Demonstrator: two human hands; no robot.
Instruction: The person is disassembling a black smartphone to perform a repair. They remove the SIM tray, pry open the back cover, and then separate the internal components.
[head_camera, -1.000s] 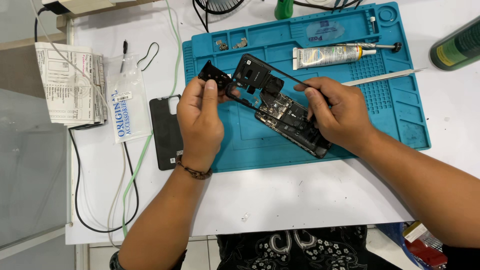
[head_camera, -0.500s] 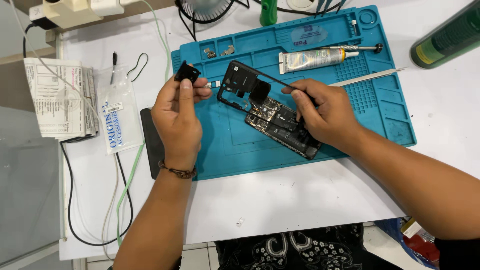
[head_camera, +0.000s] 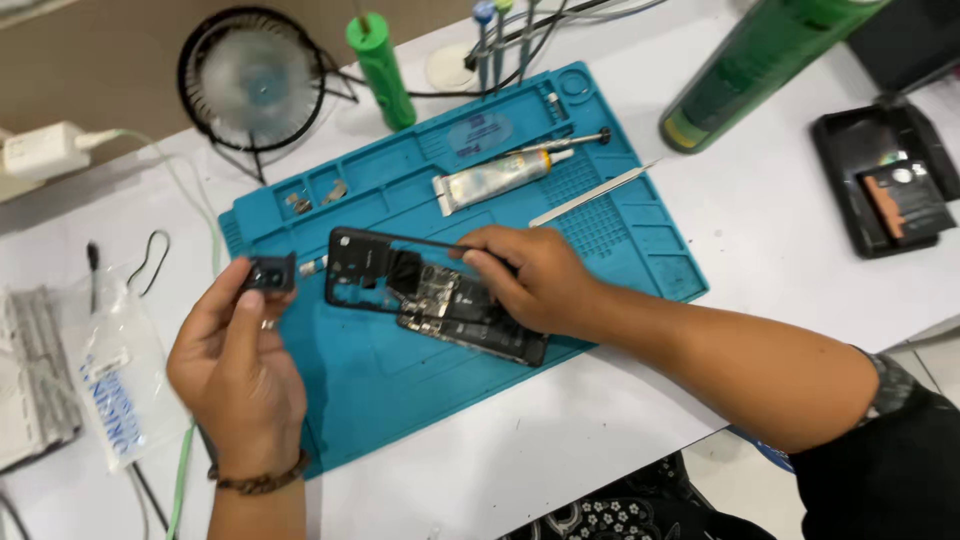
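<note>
Left hand (head_camera: 240, 365) pinches a small black part (head_camera: 270, 273) between thumb and fingertips, raised just off the left edge of the blue work mat (head_camera: 380, 400). Looks like a little camera cover or bracket; too small to tell more. Judged feather-light, rigid, easy to drop or flick away, so a grip on its edges suits it better than one on any lens face.

Right hand (head_camera: 530, 280) closes on the opened phone (head_camera: 440, 300), fingers over its upper edge and middle, pressing it to the mat. The dark frame is bare at the end away from that grip, nearest the left hand; circuit parts show under the fingers. Judged light, stiff along the frame but fragile inside: boards and flex cables would not take pressure. Safest hold is the outer rim.

Beyond the right hand's knuckles: a glue tube (head_camera: 495, 178) and a flat metal pry tool (head_camera: 592, 195), both lying on the mat. Farther off, a green screwdriver handle (head_camera: 382, 70), a small desk fan (head_camera: 252, 78), a green spray can (head_camera: 760, 60). Well outward of the right forearm, a black tray (head_camera: 885, 180).

Outward of the left hand, a clear plastic bag (head_camera: 115, 385) and cables.

The mat looks rubbery and grippy; the white table (head_camera: 800, 270) beneath it is smooth, and the bench is crowded.
</note>
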